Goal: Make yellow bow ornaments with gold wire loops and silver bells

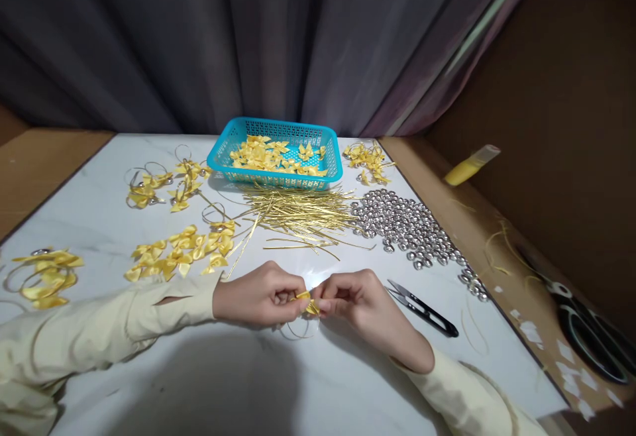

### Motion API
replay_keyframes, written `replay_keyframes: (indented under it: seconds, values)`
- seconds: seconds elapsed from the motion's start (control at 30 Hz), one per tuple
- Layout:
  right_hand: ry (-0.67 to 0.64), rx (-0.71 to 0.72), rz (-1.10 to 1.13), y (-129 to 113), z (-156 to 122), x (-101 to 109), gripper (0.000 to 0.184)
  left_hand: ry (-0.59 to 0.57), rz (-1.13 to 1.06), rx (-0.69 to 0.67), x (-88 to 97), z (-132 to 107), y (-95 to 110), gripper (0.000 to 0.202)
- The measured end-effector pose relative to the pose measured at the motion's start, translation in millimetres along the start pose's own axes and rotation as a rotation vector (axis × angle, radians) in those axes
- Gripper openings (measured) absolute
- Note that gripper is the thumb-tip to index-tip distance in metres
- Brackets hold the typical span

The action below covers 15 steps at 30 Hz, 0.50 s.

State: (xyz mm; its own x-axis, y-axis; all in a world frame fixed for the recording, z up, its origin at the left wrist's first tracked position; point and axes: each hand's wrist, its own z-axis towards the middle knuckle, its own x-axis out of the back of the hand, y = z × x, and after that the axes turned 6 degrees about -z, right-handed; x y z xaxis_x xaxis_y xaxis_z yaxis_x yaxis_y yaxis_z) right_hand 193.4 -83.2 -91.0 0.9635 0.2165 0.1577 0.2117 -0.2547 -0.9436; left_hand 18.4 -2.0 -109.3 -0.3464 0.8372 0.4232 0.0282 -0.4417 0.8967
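Both of my hands meet near the front middle of the white table. My left hand [271, 295] is closed, its fingertips pinching one side of a small yellow ribbon bow [312, 307]. From the right, my right hand [358, 303] pinches the same bow between thumb and fingers. A thin looped cord [301, 338] hangs below the bow against the tabletop. My fingers cover much of the bow, so its knot is hard to make out. Just right of my right hand lie black-handled thread snips [422, 309], blades toward the hand.
A blue basket [275, 181] holds yellow bows at the back. Before it lies a pile of gold cords [303, 214], with silver beads [407, 224] to the right. Loose bows [181, 250] and looped bows [50, 277] lie left. Black scissors [586, 330] rest off the right edge.
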Motion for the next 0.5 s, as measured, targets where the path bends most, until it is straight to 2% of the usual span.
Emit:
replay_keyframes:
  seconds: [0.27,0.5]
  values:
    - [-0.051,-0.016,-0.067,0.6,1.1,2.7,0.022,0.002,0.039,-0.001,-0.4,-2.1,-5.2,0.021]
    - [-0.02,0.021,-0.105,2.9,0.9,1.2,0.021,-0.026,-0.049,0.11,1.7,-1.9,-2.5,0.029]
